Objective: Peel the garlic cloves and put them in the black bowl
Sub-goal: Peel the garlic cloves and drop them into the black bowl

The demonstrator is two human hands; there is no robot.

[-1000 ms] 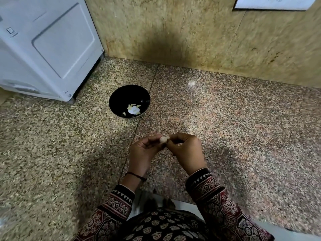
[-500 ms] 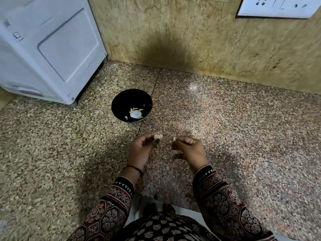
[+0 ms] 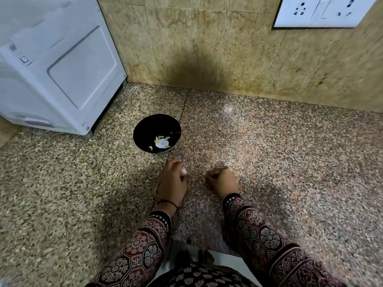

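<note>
Pinches a clove (image 3: 183, 172) at the fingertips of the left hand (image 3: 173, 183), on the near side of the bowl (image 3: 143, 129) and just apart from it. Curls the right hand (image 3: 222, 180) into a loose fist just right of the left, not touching it; cannot tell through the blur whether anything sits in that fist. Both low over the counter (image 3: 290, 162), touching it or not unclear. In the bowl, pale bits (image 3: 162, 142) at the bottom, clove or peel unclear. Far left, a white appliance (image 3: 62, 69); far right on the wall (image 3: 207, 48), a socket plate (image 3: 319, 11)
</note>
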